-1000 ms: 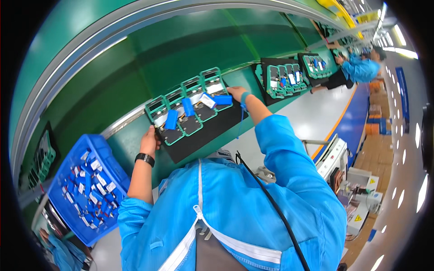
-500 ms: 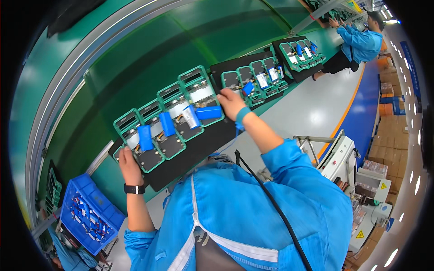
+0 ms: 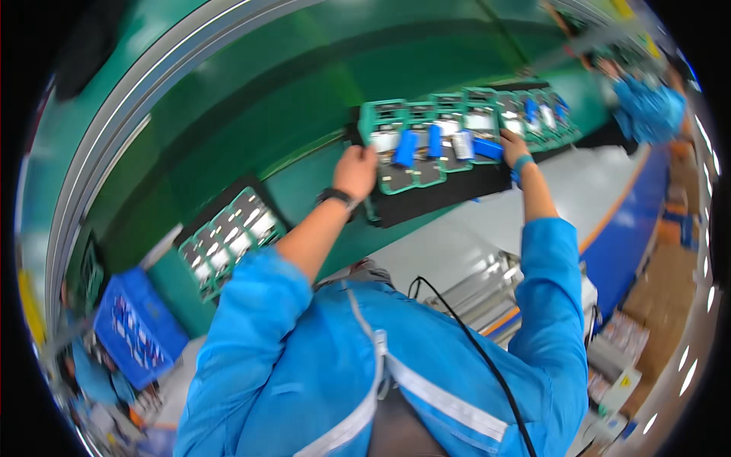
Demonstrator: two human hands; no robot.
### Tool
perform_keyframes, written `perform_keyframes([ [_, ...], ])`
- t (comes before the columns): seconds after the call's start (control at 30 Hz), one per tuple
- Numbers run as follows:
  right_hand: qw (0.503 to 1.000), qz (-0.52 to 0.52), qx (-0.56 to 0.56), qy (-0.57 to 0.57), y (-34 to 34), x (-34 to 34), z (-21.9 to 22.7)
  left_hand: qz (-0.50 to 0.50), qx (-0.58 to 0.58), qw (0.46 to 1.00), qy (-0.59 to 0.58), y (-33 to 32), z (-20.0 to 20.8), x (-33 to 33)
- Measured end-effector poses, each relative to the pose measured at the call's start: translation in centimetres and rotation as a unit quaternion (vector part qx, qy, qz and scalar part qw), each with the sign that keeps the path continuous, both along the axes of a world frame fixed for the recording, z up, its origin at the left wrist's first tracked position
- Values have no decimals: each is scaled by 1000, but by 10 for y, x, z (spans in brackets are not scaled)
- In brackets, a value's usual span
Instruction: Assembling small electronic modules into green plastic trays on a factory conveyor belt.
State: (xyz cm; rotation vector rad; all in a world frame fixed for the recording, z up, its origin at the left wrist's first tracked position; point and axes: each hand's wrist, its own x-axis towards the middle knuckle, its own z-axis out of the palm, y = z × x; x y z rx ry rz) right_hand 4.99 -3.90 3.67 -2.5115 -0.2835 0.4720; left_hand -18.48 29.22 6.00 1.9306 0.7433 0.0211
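Note:
A black tray (image 3: 457, 199) lies on the green conveyor belt (image 3: 289, 107), carrying several green fixtures (image 3: 388, 114) with blue cylindrical cells (image 3: 403, 148) in them. My left hand (image 3: 355, 171) grips the tray's left end beside the first green fixture. My right hand (image 3: 515, 148) rests on the tray's right part, fingers touching a blue cell (image 3: 488, 148). The picture is motion-blurred, so finger detail is unclear.
Another black tray with green fixtures (image 3: 228, 236) sits further left on the belt. A blue crate (image 3: 137, 327) of small parts stands at the lower left. A person in blue (image 3: 647, 110) works at the far right. A white bench (image 3: 487, 251) lies below the belt.
The view has swung, so the tray now appears further right and up. My left hand stays on the tray's left end, my right on its right part. A second tray has come into view at left.

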Motion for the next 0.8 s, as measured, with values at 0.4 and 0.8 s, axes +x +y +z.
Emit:
perform_keyframes([
  [0.4, 967, -26, 105, -232, -2, -59, 25, -52, -65, 993, -81, 158, 70, -220],
  [0.8, 989, 128, 54, 52, 209, -326, 67, 395, 280, 814, 321, 518, -7, -770],
])
